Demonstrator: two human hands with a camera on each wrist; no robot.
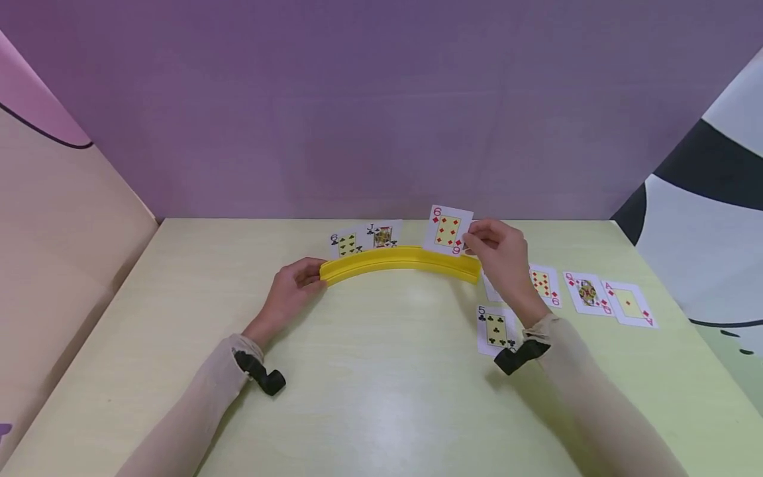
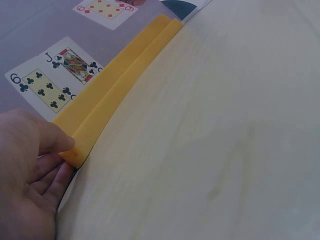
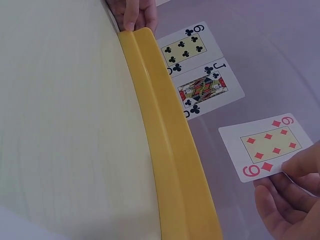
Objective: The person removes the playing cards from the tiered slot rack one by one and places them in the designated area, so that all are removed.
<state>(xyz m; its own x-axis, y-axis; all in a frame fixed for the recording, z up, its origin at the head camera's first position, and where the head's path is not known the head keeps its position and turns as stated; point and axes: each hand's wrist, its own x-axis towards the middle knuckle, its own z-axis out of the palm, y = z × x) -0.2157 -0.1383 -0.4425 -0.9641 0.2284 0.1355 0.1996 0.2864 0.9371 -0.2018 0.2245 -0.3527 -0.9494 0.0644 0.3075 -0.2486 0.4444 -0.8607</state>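
A curved yellow card holder (image 1: 399, 260) (image 2: 115, 85) (image 3: 165, 135) lies on the pale table. A six of clubs (image 1: 346, 244) (image 2: 42, 90) and a jack of clubs (image 1: 382, 235) (image 3: 202, 90) stand in it. My left hand (image 1: 311, 279) (image 2: 62, 152) grips the holder's left end, thumb on top. My right hand (image 1: 475, 236) (image 3: 291, 169) pinches a six of diamonds (image 1: 447, 230) (image 3: 265, 145) by its edge, upright just behind the holder's right part, with a small gap between card and holder in the right wrist view.
Face up on the table to the right lie a five of clubs (image 1: 496, 329), a diamonds number card (image 1: 544, 283), a queen of diamonds (image 1: 587, 293) and an ace of diamonds (image 1: 628, 305). A purple wall (image 1: 381, 99) stands close behind the table's far edge.
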